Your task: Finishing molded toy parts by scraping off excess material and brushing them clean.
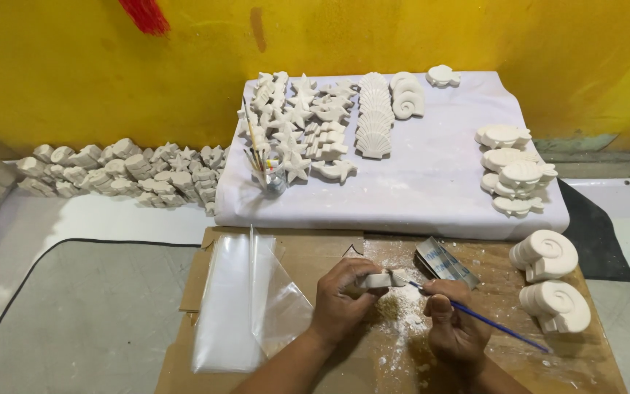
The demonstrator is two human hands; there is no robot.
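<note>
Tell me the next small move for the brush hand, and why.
Probably a short stroke of the blue-handled brush along the edge of the white plaster piece. The right hand has the tip at the piece's end, the left hand pinches it above the cardboard, and loose white dust lies beneath.

A white sheet [432,182] lies against the yellow wall [329,44], carrying rows of white plaster shells and starfish [315,124] and a cup of brushes [271,175]. Left of the sheet sits a heap of plaster pieces [118,171]. Just below it lie clear plastic bags [246,306] and two spiral shell stacks [552,281].
</note>
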